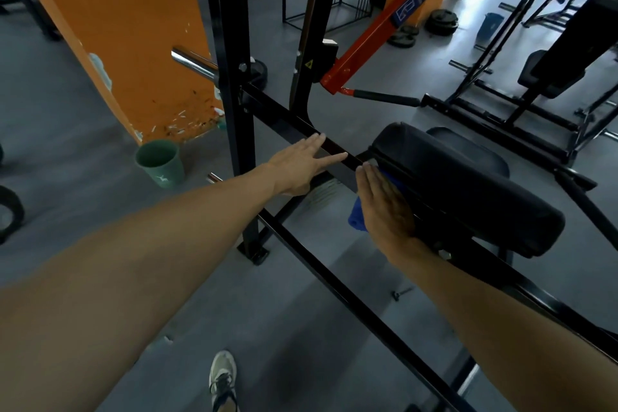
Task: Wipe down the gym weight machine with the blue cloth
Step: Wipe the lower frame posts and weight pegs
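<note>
The black weight machine frame [234,84] fills the middle of the view, its upright post rising beside an orange pillar [133,27] and a sloping crossbar [287,120] running down toward the near right. A black padded cushion [468,184] sits on that frame at the right. Behind it slants a red-orange lever arm [374,27] (blue lettering on its side, too blurred to read). The left hand [301,167] reaches out flat, fingers straight, its grip released, fingertips resting on the crossbar. The right hand [384,207] lies flat too, fingers straight and together, pressing the blue cloth [357,217] against the near end of the cushion; the cloth shows only below and beside the palm. A green bucket [160,162] stands on the grey floor at the pillar's foot. One shoe [222,375] shows at the bottom edge.
</note>
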